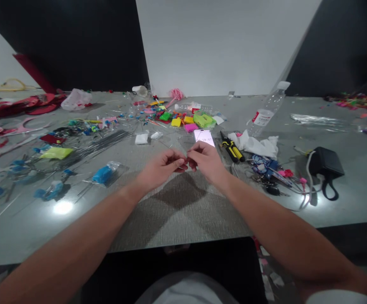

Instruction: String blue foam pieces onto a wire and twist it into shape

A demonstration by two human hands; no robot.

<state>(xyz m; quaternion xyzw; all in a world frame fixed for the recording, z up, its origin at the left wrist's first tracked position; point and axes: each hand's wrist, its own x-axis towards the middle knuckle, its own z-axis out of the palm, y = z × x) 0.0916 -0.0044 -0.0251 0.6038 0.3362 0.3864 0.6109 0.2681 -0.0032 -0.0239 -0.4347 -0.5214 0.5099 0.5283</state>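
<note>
My left hand (166, 166) and my right hand (204, 158) meet above the middle of the grey table (158, 228), their fingertips pinched close together. Whatever lies between the fingers is too small or too blurred to make out. Just beyond my right hand lies a phone (204, 136) with a lit white screen showing a running time. Yellow-and-black pliers (232, 147) rest to the right of the phone. A small white packet (141, 138) is on the table beyond my left hand.
At the right stand a clear plastic bottle (265, 112), crumpled tissue (256, 143), keys (273, 191) and a black box with a strap (327, 162). Colourful clay packets (204, 120) lie at the back. Thin wires (102, 145) and a blue clay packet (102, 174) spread leftward.
</note>
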